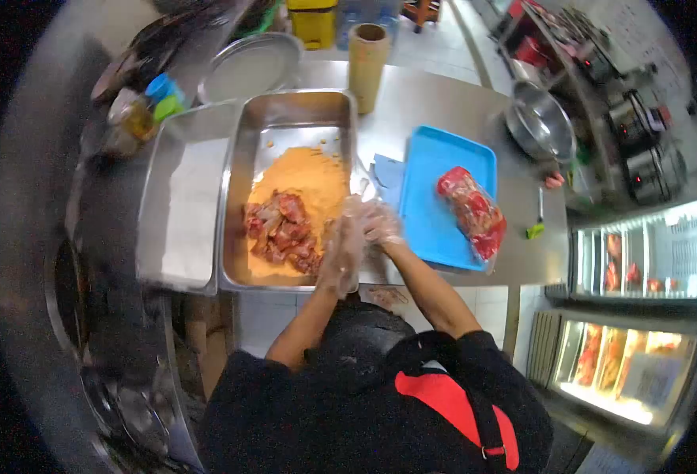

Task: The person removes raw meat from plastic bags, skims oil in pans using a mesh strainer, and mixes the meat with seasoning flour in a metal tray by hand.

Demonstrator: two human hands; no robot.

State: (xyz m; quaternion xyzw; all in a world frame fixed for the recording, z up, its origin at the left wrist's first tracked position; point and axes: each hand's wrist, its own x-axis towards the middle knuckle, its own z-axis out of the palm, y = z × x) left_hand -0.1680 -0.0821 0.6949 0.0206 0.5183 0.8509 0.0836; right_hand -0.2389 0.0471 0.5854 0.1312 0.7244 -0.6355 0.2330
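Note:
Both hands wear clear plastic gloves and meet at the right rim of a deep metal tray (pixel 254 110). My left hand (pixel 340 251) is over that rim, its loose glove reaching the wrist. Against it, on the table side, is my right hand (pixel 382 224). Motion blur smears the fingers of both, so I cannot make out their grip. Inside the tray, a pile of raw meat pieces (pixel 281 229) lies on orange powder (pixel 309 170). A blue tray (pixel 427 205) to the right carries a plastic-wrapped block of red meat (pixel 472 213).
Left of the metal tray stands another one with white powder (pixel 194 205). A roll of film (pixel 367 67) is upright behind. A steel bowl (pixel 540 122) and a green-ended tool (pixel 536 229) are at the right, beyond them lit fridges (pixel 641 261). The steel table's front edge is near my body.

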